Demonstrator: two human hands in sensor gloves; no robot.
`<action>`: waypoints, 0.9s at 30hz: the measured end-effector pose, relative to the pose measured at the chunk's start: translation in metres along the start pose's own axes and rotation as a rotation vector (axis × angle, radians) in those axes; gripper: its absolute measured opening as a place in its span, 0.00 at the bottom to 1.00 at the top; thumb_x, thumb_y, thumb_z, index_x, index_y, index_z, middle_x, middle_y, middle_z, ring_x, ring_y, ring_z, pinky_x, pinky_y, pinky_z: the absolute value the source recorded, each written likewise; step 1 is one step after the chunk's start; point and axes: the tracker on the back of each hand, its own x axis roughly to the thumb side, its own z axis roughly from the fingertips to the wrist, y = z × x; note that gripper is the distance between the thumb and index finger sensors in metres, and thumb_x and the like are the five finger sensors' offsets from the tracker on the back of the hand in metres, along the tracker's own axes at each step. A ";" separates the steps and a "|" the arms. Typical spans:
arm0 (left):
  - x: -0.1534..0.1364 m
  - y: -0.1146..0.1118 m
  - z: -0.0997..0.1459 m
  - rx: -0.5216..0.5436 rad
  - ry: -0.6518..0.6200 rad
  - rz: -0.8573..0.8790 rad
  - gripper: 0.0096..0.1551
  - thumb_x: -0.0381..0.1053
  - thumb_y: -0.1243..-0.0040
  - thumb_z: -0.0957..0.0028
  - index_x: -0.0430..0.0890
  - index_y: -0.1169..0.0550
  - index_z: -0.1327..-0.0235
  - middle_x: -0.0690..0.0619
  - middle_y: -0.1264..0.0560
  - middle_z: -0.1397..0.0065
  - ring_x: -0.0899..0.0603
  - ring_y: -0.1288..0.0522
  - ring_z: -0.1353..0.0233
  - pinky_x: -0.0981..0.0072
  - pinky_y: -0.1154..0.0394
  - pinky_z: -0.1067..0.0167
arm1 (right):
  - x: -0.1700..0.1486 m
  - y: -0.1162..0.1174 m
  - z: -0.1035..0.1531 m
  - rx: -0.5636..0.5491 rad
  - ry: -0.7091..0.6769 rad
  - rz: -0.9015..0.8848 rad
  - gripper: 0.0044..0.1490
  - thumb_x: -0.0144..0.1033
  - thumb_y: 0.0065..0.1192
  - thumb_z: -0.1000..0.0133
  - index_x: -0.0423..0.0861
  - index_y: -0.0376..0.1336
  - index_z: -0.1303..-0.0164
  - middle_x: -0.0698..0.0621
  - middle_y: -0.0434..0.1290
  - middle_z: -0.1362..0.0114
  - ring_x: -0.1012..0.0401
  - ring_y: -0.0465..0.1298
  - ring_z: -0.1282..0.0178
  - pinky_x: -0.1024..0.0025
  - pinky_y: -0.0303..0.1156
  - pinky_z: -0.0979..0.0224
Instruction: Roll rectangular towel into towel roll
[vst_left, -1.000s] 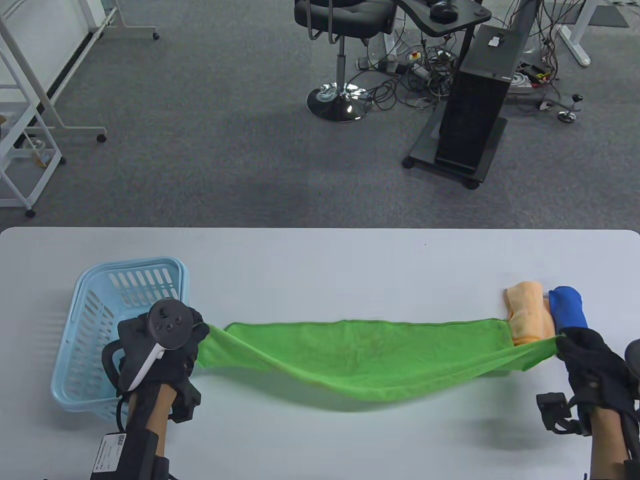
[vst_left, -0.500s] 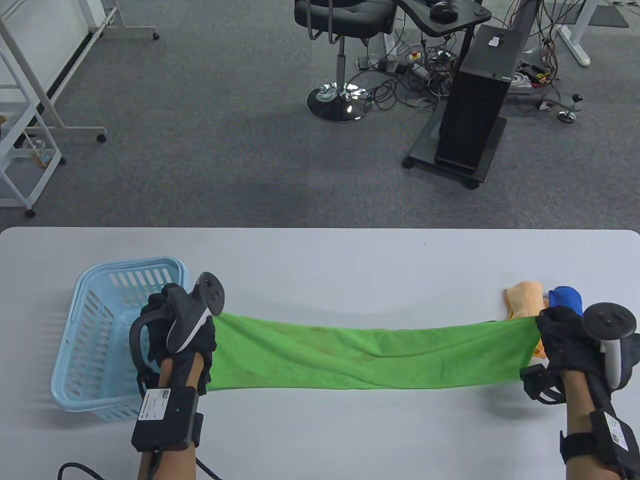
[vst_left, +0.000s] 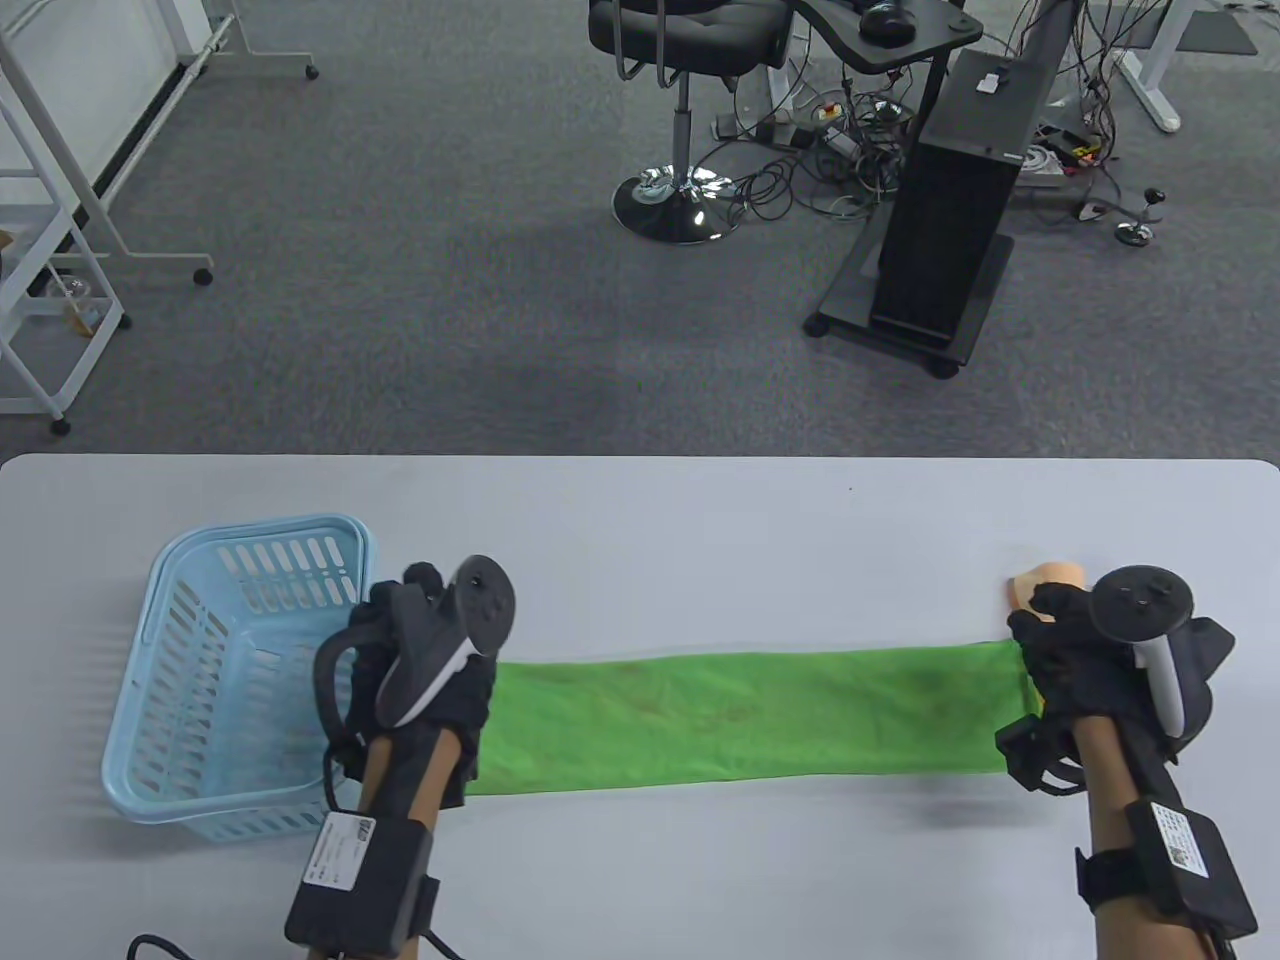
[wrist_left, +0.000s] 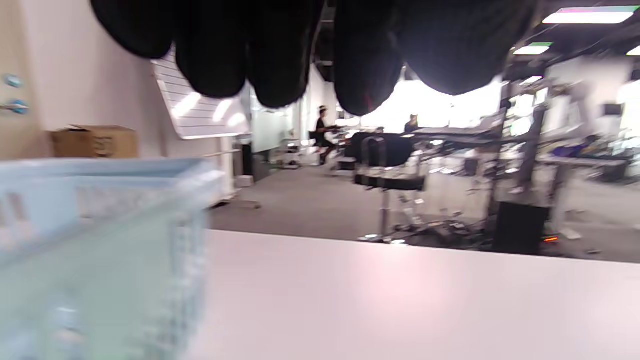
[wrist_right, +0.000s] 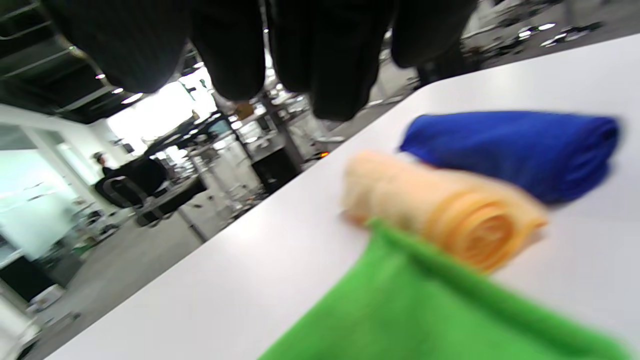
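Table view: high, looking down over the white table (vst_left: 700, 540) toward the office floor. Wrist views sit low near the tabletop, facing outward; left shares the basket (wrist_left: 100, 240), right the green towel (wrist_right: 425, 310).

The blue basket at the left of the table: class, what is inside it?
Through the slats and open top of the blue basket, only its bare floor shows. The left hand and its tracker cover the near right corner, so that part cannot be checked.

Even bright overhead light, sharp table view, blurred wrist views.

wrist-box labels (vst_left: 338, 836) too small to read
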 end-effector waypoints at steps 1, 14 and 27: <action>0.014 -0.009 0.005 -0.018 -0.031 0.032 0.34 0.63 0.40 0.55 0.56 0.22 0.33 0.42 0.21 0.30 0.33 0.23 0.34 0.35 0.32 0.36 | 0.013 0.011 0.003 -0.002 -0.047 -0.015 0.39 0.48 0.64 0.59 0.49 0.66 0.36 0.45 0.63 0.26 0.53 0.75 0.32 0.47 0.63 0.26; 0.108 -0.164 0.031 -0.300 -0.106 0.177 0.32 0.61 0.34 0.58 0.53 0.19 0.39 0.46 0.20 0.38 0.35 0.25 0.37 0.36 0.33 0.37 | 0.129 0.178 0.035 0.301 -0.351 0.309 0.38 0.46 0.65 0.59 0.56 0.65 0.34 0.53 0.57 0.21 0.48 0.60 0.21 0.38 0.50 0.22; 0.145 -0.179 0.033 -0.246 -0.243 -0.059 0.22 0.52 0.32 0.57 0.54 0.16 0.49 0.50 0.22 0.41 0.37 0.27 0.37 0.36 0.35 0.35 | 0.137 0.228 0.021 0.364 -0.312 0.519 0.27 0.40 0.71 0.63 0.53 0.72 0.52 0.48 0.59 0.27 0.47 0.59 0.24 0.35 0.47 0.24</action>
